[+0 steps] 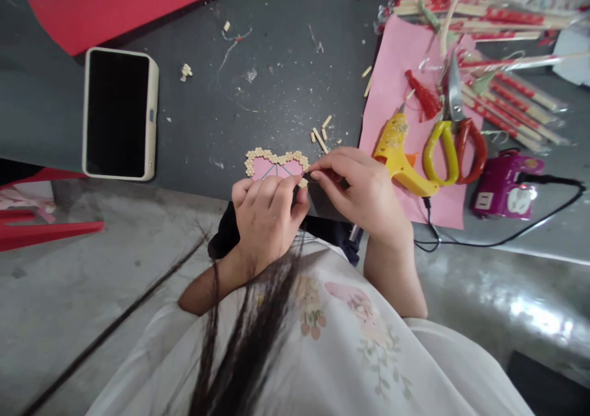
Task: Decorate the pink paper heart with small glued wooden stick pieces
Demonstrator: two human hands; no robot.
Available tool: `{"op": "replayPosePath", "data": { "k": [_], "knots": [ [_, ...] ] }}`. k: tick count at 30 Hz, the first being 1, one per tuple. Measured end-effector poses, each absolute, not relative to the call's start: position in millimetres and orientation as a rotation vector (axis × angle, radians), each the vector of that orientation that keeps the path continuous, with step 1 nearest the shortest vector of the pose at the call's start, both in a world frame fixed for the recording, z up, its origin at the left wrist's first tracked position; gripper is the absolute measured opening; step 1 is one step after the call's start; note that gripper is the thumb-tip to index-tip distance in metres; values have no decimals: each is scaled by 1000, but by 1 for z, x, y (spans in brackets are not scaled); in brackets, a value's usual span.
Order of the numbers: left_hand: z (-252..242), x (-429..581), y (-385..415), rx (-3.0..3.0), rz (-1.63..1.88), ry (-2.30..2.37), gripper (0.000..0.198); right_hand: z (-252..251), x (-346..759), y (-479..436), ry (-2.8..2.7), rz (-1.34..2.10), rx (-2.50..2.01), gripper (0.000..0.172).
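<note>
- Resting at the near edge of the dark surface (pixel 276 96), the pink heart (pixel 275 166), rimmed with small pale beads, lies just at 12 o'clock of both hands.
- Left hand (pixel 267 219): grip closed, fingertips pinched over the heart's lower edge, pinning it flat.
- Right hand (pixel 359 188): grip closed on something thin at the fingertips, too small to identify, meeting the left thumb at the heart's 4 o'clock rim.
- Judged good practice: keep the heart pressed down, work one small spot at a time, and keep the pinch close to the rim so the beads stay seated.
- Cut stick pieces (pixel 320 134) lie at 1 o'clock of the heart.
- Glue gun (pixel 401 158) and scissors (pixel 454 139) rest on pink paper (pixel 396 59) at 3 o'clock; phone (pixel 120 113) at 9 o'clock.
</note>
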State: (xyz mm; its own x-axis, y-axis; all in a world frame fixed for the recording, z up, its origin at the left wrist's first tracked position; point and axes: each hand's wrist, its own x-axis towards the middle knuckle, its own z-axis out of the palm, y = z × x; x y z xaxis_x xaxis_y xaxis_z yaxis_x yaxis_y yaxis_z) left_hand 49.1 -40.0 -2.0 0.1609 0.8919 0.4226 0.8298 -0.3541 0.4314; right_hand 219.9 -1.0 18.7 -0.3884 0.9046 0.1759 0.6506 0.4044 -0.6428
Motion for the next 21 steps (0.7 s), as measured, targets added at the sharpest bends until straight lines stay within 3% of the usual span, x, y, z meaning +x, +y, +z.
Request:
{"op": "replayPosePath", "data": {
  "k": [10,21],
  "knots": [
    [-3,44,-42,2466,1224,1561,18,30,222,-5,-2109,874,-1254,12],
    [-5,44,-41,2485,1363,1384,25,35,221,-10,-2113,825,-1252,9]
  ]
}}
